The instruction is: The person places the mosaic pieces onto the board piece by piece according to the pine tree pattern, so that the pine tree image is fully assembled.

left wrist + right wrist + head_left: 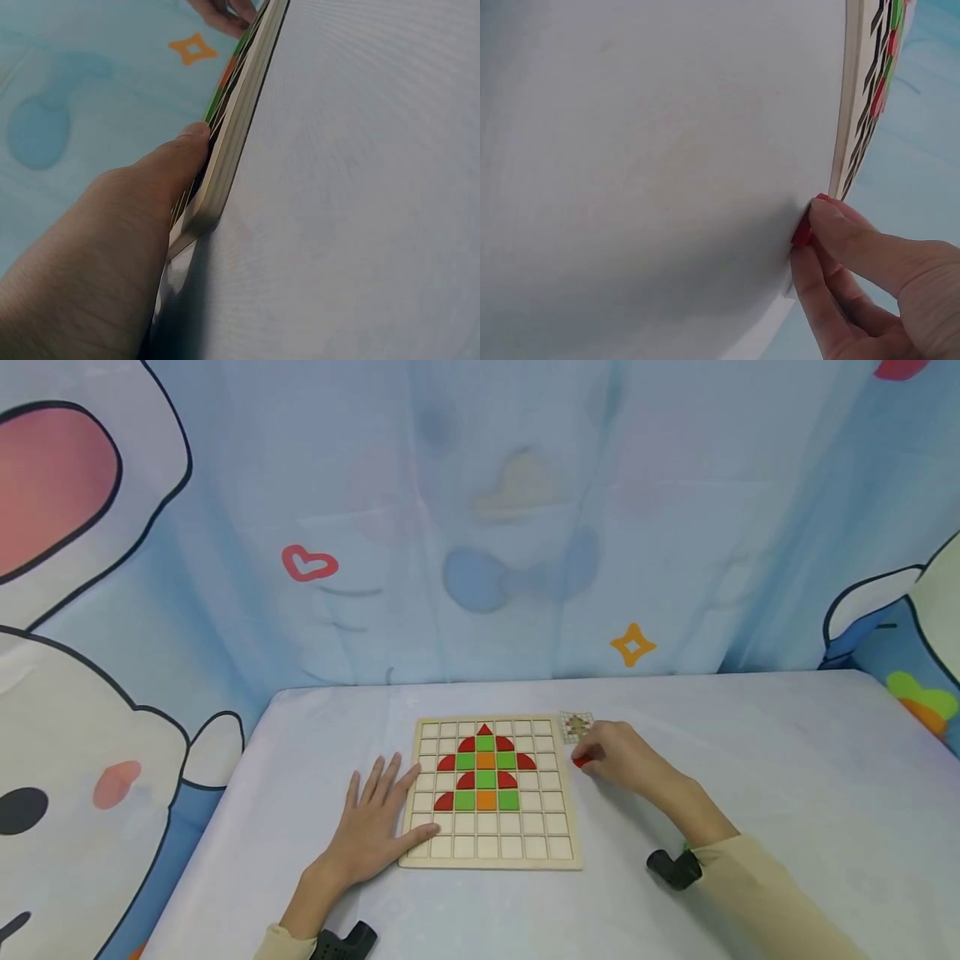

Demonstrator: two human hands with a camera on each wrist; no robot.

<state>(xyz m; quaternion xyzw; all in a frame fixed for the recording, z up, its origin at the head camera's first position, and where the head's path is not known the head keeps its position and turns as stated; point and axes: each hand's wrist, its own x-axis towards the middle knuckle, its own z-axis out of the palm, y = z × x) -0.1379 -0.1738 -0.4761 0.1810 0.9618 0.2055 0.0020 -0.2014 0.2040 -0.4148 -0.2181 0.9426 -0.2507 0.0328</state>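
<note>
A wooden grid board lies on the table with red, green and orange pieces set in a tree-like pattern. Fingers spread, my left hand rests at the board's left side. Its thumb lies on the board's edge in the left wrist view. Just right of the board, my right hand pinches a small red piece between thumb and fingers. In the head view most of that red piece is hidden by the fingers. The lower right square of the pattern's bottom row is a green piece.
A small pattern card lies by the board's upper right corner, close to my right hand. White cloth covers the table. Behind it hangs a blue printed curtain. Black wrist cameras sit on both wrists.
</note>
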